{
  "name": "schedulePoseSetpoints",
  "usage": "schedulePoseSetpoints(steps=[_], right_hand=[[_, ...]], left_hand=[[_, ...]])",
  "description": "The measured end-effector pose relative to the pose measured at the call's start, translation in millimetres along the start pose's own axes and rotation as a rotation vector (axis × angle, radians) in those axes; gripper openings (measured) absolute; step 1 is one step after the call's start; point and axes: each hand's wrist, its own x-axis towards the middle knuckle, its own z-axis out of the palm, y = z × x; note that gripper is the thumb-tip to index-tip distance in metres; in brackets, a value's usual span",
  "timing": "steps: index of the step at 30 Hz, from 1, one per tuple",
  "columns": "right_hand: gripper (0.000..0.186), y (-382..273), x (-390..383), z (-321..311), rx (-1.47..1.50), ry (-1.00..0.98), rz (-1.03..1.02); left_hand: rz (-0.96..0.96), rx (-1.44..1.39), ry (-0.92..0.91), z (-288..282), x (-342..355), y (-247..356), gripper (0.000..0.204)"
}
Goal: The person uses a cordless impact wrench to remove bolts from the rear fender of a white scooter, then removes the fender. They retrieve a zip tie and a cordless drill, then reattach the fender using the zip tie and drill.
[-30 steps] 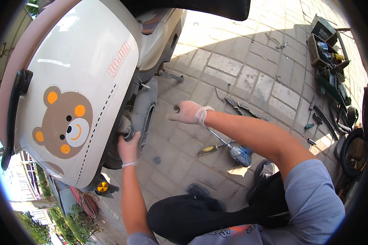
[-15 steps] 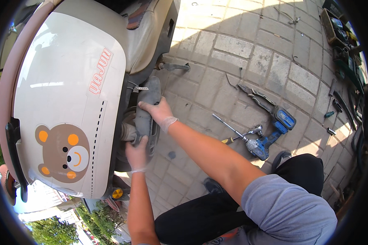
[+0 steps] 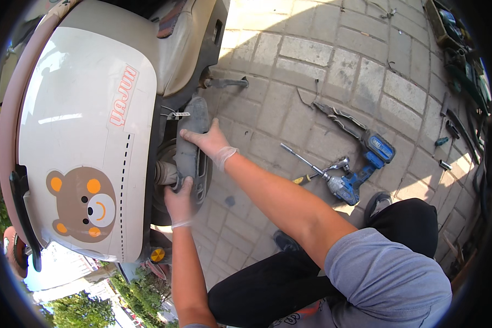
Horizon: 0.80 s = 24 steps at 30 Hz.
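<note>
We've our left hand curled on the near end of the grey cover beside the scooter, our right hand, thumb and fingers parted, clasping farther along: stiff, probably light, best held at both ends.

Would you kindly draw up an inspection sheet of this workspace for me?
Surface: brick paving, partly sunlit, mostly shaded.
Job's things: grey elongated part at the side of a white scooter.
Clutter: blue power tool, ratchet, yellow-handled tool and pliers-like tool on the paving; open box at the right edge.
Hands: both thinly gloved; left hand grips the part's lower end; right hand has its thumb on the upper face, other fingers partly hidden.
Cables: no power cable seen.
Surroundings: green bushes, lower left.
</note>
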Motion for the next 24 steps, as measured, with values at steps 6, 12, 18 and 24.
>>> schedulePoseSetpoints(steps=[6,12,18,24], right_hand=[[0.086,1,24,-1,-0.071,-0.014,0.024],[0.07,18,45,4,-0.149,0.004,0.141],[0.083,25,37,-13,0.07,-0.097,0.083],[0.092,18,28,-14,0.071,-0.162,0.06]], left_hand=[[0.029,0.014,0.001,2,3,-10,0.06],[-0.012,0.016,0.048,5,7,-17,0.057],[0.143,-0.198,-0.025,-2,6,-27,0.066],[-0.042,0.288,-0.032,-5,-9,-40,0.086]])
